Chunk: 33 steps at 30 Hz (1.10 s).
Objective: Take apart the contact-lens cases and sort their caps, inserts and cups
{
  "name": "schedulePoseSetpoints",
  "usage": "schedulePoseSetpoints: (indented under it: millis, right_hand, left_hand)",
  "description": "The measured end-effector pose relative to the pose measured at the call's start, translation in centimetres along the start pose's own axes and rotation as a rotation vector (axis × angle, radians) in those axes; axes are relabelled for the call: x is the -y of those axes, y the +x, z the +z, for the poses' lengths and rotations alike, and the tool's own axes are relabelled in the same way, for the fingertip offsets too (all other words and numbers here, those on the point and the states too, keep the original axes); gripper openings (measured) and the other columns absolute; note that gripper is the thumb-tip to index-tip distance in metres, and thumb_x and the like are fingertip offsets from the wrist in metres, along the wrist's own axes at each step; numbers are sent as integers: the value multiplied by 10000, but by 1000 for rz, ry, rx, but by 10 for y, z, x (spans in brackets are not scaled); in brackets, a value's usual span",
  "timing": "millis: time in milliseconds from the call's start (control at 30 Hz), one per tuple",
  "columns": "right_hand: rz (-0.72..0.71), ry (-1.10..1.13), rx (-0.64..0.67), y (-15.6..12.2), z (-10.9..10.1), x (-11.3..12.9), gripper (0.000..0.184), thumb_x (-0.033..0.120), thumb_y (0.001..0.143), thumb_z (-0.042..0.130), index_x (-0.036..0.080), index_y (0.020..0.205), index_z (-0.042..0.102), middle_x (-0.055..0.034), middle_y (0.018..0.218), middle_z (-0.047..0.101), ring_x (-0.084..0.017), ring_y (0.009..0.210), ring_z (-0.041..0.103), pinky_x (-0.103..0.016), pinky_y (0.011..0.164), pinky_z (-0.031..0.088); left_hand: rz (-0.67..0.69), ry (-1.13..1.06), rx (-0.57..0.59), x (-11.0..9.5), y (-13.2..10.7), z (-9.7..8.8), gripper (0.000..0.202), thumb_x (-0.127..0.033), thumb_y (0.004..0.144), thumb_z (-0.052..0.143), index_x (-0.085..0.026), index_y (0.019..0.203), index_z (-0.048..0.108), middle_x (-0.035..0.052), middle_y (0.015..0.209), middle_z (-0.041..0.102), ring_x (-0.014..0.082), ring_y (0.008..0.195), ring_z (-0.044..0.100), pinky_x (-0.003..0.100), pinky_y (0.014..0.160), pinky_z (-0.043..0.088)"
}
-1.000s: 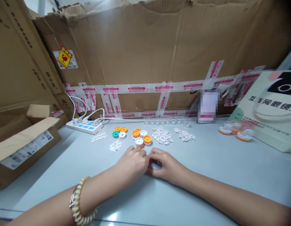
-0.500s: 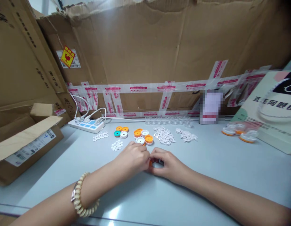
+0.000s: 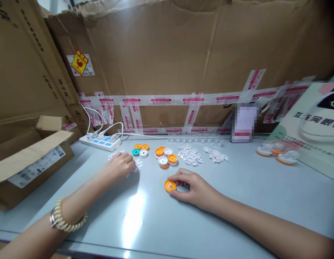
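Between the thumb and fingers of my right hand (image 3: pixel 192 185) is an orange round shallow wheel-like cap (image 3: pixel 170 185), resting on the table. A small white piece stands at its centre. My left hand (image 3: pixel 121 166) is over the small white round pieces (image 3: pixel 138 164) at the left, its fingers bent down and their tips hidden. More small white pieces (image 3: pixel 113 154) lie just behind that hand. Beyond my hands sit stacked orange and white caps (image 3: pixel 172 158) and a group of orange, white and teal caps (image 3: pixel 136 152).
White openwork plastic parts (image 3: pixel 190 155) lie in two heaps. Clear cups (image 3: pixel 194 138) line the back. A power strip (image 3: pixel 100 142) and an open carton (image 3: pixel 34 158) are at left. A phone (image 3: pixel 244 124), finished-looking clear-topped pieces (image 3: pixel 287 157) and a paper bag (image 3: pixel 312 133) stand right.
My left hand has moved away from the orange cap, leftward to the small white pieces. The cap now shows with a white piece at its centre. My right hand stays on it.
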State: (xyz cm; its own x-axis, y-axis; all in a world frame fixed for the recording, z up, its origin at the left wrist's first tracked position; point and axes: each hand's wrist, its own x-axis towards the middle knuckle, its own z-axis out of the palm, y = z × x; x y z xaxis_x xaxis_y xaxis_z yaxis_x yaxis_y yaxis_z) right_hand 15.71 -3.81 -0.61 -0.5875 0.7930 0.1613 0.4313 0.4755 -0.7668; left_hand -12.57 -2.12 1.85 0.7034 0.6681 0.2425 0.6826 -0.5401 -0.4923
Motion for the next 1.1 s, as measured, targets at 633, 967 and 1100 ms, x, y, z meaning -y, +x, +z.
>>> schedulePoseSetpoints:
  millis: [633, 967, 1100]
  right_hand:
    - [-92, -64, -8, 1, -1, 0, 182, 216, 730, 616, 156, 888, 684, -13, 725, 503, -127, 685, 517, -239, 647, 418]
    - [-110, -73, 18, 3, -3, 0, 104, 220, 732, 623, 164, 809, 664, -12, 726, 515, -133, 694, 518, -243, 648, 423]
    - [-112, -69, 19, 3, -3, 1, 111, 197, 729, 615, 163, 825, 658, -16, 732, 528, -137, 698, 524, -248, 649, 429]
  left_hand:
    - [442, -251, -305, -63, 59, -37, 204, -112, 885, 418, -133, 730, 549, 22, 691, 576, 143, 641, 477, 293, 596, 307]
    - [530, -264, -282, -63, 58, -36, 237, -98, 890, 366, -125, 770, 568, 52, 684, 576, 154, 673, 508, 313, 647, 383]
    - [542, -263, -308, -64, 56, -33, 231, -90, 886, 362, -126, 795, 571, 57, 683, 579, 162, 682, 517, 322, 649, 391]
